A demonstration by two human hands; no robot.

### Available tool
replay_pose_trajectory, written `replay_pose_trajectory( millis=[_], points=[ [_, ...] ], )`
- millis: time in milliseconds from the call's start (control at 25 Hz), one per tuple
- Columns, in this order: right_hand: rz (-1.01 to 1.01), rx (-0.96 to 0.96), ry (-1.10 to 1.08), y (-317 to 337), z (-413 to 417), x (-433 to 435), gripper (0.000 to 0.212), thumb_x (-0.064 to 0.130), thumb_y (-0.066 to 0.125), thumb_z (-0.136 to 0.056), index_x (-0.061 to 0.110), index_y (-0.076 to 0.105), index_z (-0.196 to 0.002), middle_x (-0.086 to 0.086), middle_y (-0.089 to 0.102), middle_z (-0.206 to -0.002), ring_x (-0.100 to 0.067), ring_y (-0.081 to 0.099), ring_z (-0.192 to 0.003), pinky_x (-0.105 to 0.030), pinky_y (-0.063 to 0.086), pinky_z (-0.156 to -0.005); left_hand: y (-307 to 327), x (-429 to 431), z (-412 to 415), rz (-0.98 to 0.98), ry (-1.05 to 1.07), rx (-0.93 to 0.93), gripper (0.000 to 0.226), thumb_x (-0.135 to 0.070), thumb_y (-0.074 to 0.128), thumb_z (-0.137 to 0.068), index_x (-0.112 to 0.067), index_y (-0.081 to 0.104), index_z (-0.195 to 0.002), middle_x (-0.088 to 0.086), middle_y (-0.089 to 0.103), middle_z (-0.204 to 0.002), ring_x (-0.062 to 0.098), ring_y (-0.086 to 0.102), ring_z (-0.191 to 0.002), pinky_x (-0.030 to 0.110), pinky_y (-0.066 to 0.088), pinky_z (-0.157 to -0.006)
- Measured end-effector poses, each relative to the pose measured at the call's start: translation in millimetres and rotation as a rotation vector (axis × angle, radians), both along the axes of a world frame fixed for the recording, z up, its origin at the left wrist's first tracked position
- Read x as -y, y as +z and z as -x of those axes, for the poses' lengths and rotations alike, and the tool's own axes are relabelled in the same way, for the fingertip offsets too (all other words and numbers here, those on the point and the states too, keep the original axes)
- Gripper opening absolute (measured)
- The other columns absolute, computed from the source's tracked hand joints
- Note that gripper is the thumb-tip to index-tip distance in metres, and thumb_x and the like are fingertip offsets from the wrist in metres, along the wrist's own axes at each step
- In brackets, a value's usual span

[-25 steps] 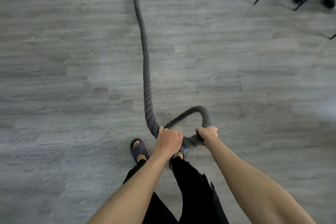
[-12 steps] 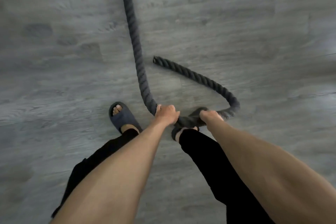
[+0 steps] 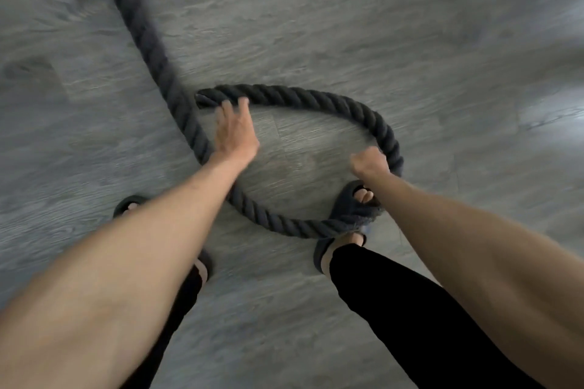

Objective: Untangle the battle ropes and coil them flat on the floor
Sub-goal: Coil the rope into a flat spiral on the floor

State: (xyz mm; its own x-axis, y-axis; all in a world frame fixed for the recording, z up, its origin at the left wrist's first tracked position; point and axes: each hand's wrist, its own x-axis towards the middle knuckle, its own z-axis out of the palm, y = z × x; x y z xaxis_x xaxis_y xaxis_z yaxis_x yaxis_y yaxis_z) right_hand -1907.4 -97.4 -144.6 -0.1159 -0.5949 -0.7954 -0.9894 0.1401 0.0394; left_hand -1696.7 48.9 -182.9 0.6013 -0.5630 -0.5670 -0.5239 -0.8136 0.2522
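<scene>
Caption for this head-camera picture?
Left hand touches the battle rope end, right hand grips the loop on the floor.

The floor (image 3: 442,41) is grey, wood-grained planking. A thick, dark twisted rope (image 3: 316,97) lies on it: it comes in from the top left edge, curves down toward the feet and turns round into one flat, open loop, bare floor showing inside. Its cut end rests just beside the incoming length. The loop's near bend runs onto the right slipper (image 3: 354,208). The left slipper (image 3: 121,207) stands apart from the rope.
</scene>
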Motion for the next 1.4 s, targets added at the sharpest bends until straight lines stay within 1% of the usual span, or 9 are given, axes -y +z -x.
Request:
replay_pose_trajectory(
  millis=[120,280,440,600,800,920,1040,1200,1400],
  points=[
    [0.016,0.093,-0.022,-36.6,-22.0,8.6,0.045,0.027,0.053,-0.092,-0.003,0.061,-0.124,-0.023,0.064,-0.124,-0.042,0.064,-0.110,-0.046,0.055,-0.093,-35.1,18.4,-34.8,-0.159,-0.080,0.154,0.080,-0.017,0.071,-0.082,-0.015,0.027,-0.148,0.028,0.034,-0.144,0.044,0.031,-0.134,0.050,0.019,-0.116],
    [0.052,0.200,-0.059,-75.4,-52.8,15.6,0.038,0.027,0.051,-0.093,-0.002,0.063,-0.114,-0.021,0.066,-0.120,-0.038,0.064,-0.110,-0.038,0.053,-0.093,-60.6,22.7,-44.1,-0.140,-0.104,0.253,0.050,-0.038,0.065,-0.091,-0.011,0.045,-0.129,0.027,0.053,-0.124,0.042,0.049,-0.116,0.052,0.040,-0.099],
    [0.115,0.359,-0.016,-88.6,-89.9,26.6,0.037,0.031,0.050,-0.093,0.003,0.066,-0.112,-0.020,0.070,-0.112,-0.038,0.067,-0.105,-0.040,0.053,-0.094,-61.2,65.9,-11.0,-0.011,0.139,0.110,0.050,-0.051,0.052,-0.096,-0.008,0.049,-0.122,0.024,0.065,-0.112,0.041,0.060,-0.108,0.045,0.045,-0.083],
    [0.100,0.483,0.271,-89.2,-130.2,39.7,0.042,0.027,0.050,-0.094,0.010,0.061,-0.131,-0.015,0.064,-0.130,-0.033,0.057,-0.123,-0.036,0.044,-0.099,-64.1,119.6,0.7,0.089,0.520,-0.147,0.056,-0.045,0.057,-0.094,-0.003,0.045,-0.130,0.020,0.059,-0.129,0.036,0.055,-0.122,0.040,0.043,-0.094],
    [0.015,0.531,0.711,-89.2,-147.0,67.9,0.050,0.033,0.062,-0.095,0.004,0.049,-0.134,-0.019,0.062,-0.126,-0.037,0.060,-0.113,-0.039,0.045,-0.086,-74.6,164.5,-25.8,0.285,0.938,-0.427,0.082,-0.032,0.068,-0.088,0.002,0.018,-0.143,0.022,0.055,-0.135,0.036,0.055,-0.122,0.038,0.049,-0.096],
    [0.103,0.443,0.881,-98.8,-154.2,80.3,0.055,0.029,0.066,-0.090,0.010,0.041,-0.134,-0.016,0.056,-0.126,-0.037,0.055,-0.118,-0.045,0.046,-0.090,-75.7,168.2,-42.4,0.254,0.731,-0.333,0.083,-0.032,0.071,-0.086,-0.003,0.017,-0.143,0.020,0.050,-0.137,0.038,0.054,-0.121,0.042,0.051,-0.083],
    [0.140,0.345,1.116,-96.0,-162.3,92.3,0.062,0.025,0.067,-0.091,0.016,0.036,-0.143,-0.014,0.051,-0.129,-0.034,0.050,-0.123,-0.047,0.044,-0.095,-75.1,166.2,-67.9,0.247,0.292,0.104,0.094,-0.039,0.076,-0.081,-0.014,0.015,-0.147,0.021,0.034,-0.143,0.039,0.042,-0.128,0.049,0.045,-0.095],
    [0.493,0.221,1.422,-83.0,-168.0,95.3,0.051,0.020,0.056,-0.097,0.022,0.041,-0.145,-0.015,0.046,-0.132,-0.032,0.044,-0.124,-0.044,0.039,-0.099,-77.2,179.8,-106.9,0.355,0.070,0.124,0.103,-0.020,0.075,-0.083,-0.017,0.003,-0.157,0.014,0.024,-0.156,0.037,0.028,-0.139,0.047,0.033,-0.109],
    [0.562,0.362,0.950,-81.7,-174.8,65.3,0.025,0.005,0.048,-0.093,0.007,0.058,-0.115,-0.015,0.069,-0.111,-0.035,0.065,-0.106,-0.036,0.045,-0.076,-80.7,159.0,-122.9,0.269,0.184,0.102,0.091,-0.028,0.074,-0.080,-0.017,0.018,-0.151,0.020,0.036,-0.145,0.037,0.037,-0.133,0.048,0.036,-0.106]
  ],
)
